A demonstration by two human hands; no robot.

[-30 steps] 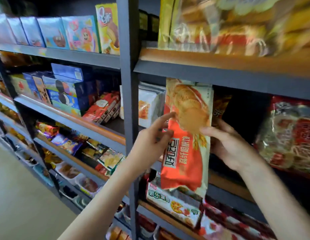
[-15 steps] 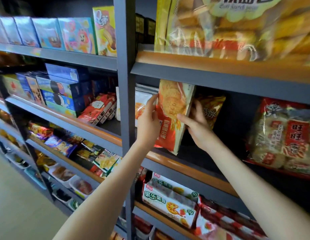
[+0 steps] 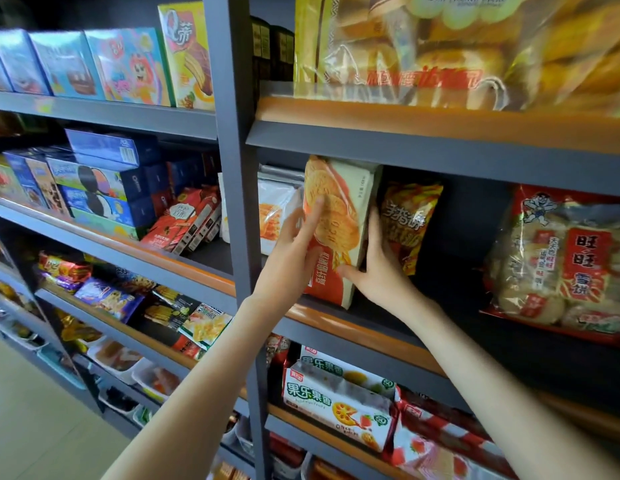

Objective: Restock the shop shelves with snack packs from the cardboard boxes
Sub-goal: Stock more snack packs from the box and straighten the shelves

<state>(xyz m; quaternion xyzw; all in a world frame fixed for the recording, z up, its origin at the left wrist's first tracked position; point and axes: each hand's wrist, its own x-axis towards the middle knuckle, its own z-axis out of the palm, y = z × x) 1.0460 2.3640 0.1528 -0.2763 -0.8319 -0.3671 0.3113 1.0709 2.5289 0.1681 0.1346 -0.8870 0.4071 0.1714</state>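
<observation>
An orange and cream biscuit pack stands upright on the middle shelf, just right of the grey upright post. My left hand lies on its front face with straight fingers. My right hand holds its right side, the thumb curled round the lower front edge. A white and orange pack stands right behind it on the left. An orange crisp bag stands to its right, partly hidden by my right hand. No cardboard box is in view.
A grey post splits the shelving. A big red rice-cracker bag lies at the right of the same shelf, with bare dark shelf between it and the crisp bag. Bread bags sit above, biscuit packs below, and blue boxes to the left.
The biscuit pack has gone from held out in front of the shelf to standing upright on it, pushed back beside the white pack. Both hands followed it in.
</observation>
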